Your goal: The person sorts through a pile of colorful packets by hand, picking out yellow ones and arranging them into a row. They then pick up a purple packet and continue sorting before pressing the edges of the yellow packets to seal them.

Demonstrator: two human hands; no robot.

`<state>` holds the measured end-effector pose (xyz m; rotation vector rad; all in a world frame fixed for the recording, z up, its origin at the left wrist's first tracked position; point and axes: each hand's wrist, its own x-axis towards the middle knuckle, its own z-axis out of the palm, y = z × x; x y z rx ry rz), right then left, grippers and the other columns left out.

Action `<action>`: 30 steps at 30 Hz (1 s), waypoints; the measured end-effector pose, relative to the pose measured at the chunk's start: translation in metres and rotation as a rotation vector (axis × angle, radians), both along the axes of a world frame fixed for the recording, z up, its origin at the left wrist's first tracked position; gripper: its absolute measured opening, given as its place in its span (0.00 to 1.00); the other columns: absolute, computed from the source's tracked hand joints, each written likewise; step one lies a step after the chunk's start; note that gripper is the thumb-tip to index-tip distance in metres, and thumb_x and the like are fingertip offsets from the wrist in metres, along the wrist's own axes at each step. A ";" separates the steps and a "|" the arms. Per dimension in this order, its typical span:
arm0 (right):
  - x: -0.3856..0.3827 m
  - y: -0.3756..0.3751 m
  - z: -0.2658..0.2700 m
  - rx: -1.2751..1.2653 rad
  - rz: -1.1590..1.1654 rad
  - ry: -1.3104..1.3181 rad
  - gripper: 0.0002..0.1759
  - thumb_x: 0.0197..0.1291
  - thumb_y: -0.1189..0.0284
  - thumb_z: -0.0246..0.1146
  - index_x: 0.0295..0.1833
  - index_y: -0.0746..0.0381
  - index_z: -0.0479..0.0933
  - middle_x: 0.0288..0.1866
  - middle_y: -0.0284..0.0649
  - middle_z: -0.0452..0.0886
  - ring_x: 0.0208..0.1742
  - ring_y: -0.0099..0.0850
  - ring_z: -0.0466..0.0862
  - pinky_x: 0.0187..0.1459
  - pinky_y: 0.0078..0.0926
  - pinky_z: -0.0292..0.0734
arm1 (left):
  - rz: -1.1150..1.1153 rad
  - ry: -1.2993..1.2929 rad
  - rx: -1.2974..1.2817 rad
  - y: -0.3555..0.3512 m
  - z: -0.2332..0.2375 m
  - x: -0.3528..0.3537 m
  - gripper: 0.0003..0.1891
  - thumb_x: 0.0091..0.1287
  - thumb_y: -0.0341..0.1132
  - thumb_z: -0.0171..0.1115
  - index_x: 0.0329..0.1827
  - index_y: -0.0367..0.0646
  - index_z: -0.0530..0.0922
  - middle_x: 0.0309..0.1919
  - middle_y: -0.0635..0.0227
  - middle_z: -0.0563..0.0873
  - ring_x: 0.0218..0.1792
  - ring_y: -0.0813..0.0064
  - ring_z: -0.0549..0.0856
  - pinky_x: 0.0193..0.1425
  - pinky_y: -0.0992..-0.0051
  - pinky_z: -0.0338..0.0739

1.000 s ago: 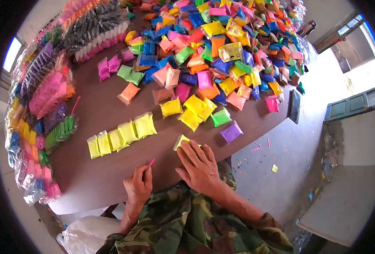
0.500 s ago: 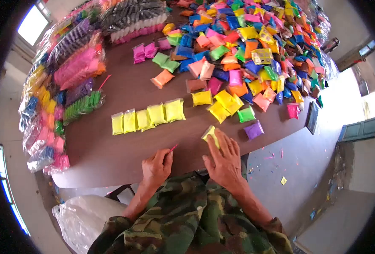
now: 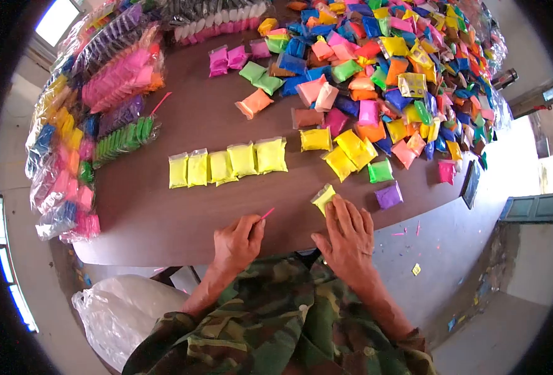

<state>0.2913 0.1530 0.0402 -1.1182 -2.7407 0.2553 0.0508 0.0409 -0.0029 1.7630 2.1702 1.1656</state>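
My left hand (image 3: 236,241) is closed at the near side of the table, pinching a thin pink stick (image 3: 268,213) that points up and to the right. My right hand (image 3: 350,242) lies with its fingers stretched out, the fingertips on the lower right edge of a pale yellow packet (image 3: 323,198). Beyond my left hand, several pale yellow packets (image 3: 241,160) stand side by side in a row. A purple packet (image 3: 389,196) and a green packet (image 3: 380,172) lie to the right of my right hand, with deeper yellow packets (image 3: 353,145) farther off.
A large heap of mixed coloured packets (image 3: 367,103) covers the back right of the table (image 3: 164,228). Clear bags of sorted packets (image 3: 123,81) line the left side. A dark flat object (image 3: 471,185) sits at the right edge. A translucent plastic bag (image 3: 126,312) is below, left.
The camera view has shifted slightly. My right hand has drawn back a little, so more of the pale yellow packet shows. My left hand keeps hold of the pink stick.
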 end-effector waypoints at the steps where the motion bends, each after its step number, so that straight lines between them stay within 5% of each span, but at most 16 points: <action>1: 0.000 0.000 0.001 -0.004 0.005 -0.005 0.39 0.65 0.58 0.74 0.76 0.66 0.75 0.82 0.48 0.71 0.80 0.47 0.72 0.77 0.57 0.65 | -0.005 -0.002 -0.013 -0.001 0.000 0.000 0.06 0.72 0.31 0.74 0.44 0.46 0.84 0.28 0.61 0.88 0.25 0.55 0.89 0.26 0.60 0.81; 16: -0.008 0.002 -0.002 0.098 -0.028 0.102 0.30 0.60 0.68 0.77 0.69 0.58 0.83 0.76 0.45 0.77 0.72 0.47 0.79 0.70 0.52 0.71 | 0.020 -0.057 -0.055 -0.007 -0.003 0.001 0.06 0.74 0.33 0.74 0.47 0.43 0.86 0.32 0.56 0.91 0.30 0.53 0.92 0.30 0.61 0.84; 19: -0.005 0.004 -0.003 0.075 -0.023 0.068 0.27 0.67 0.65 0.73 0.70 0.58 0.83 0.77 0.46 0.75 0.74 0.48 0.77 0.70 0.52 0.71 | 0.021 -0.063 -0.029 -0.007 -0.005 0.001 0.06 0.74 0.34 0.74 0.46 0.43 0.86 0.31 0.57 0.91 0.29 0.53 0.92 0.30 0.61 0.84; 30: -0.040 0.029 -0.019 0.071 -0.044 0.254 0.23 0.68 0.67 0.75 0.66 0.61 0.84 0.68 0.47 0.82 0.62 0.50 0.87 0.60 0.47 0.85 | 0.034 -0.085 0.026 -0.003 -0.003 0.000 0.05 0.74 0.33 0.72 0.42 0.46 0.82 0.25 0.61 0.86 0.24 0.53 0.87 0.25 0.57 0.79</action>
